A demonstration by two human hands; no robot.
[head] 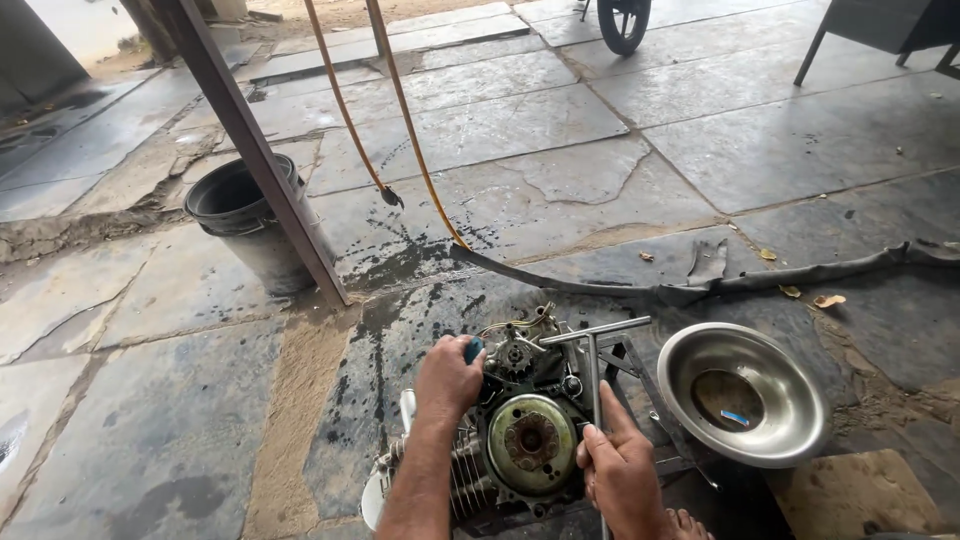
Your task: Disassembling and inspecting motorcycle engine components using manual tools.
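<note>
A small engine block (525, 440) with a round flywheel lies on the stone floor at the bottom middle. My left hand (447, 378) is closed around a blue-handled tool (473, 349) at the engine's upper left. My right hand (620, 468) grips the shaft of a steel T-handle wrench (594, 345) that stands upright at the engine's right side, its crossbar at the top. Wires (520, 322) curl above the engine's top edge.
A shiny steel bowl (690, 375) sits just right of the engine. A black bucket (240, 205) stands at the left behind a slanted metal post (265, 165). An orange hose (400, 100) hangs down, and a grey hose (780, 275) lies across the wet floor. A wheel (622, 22) is far back.
</note>
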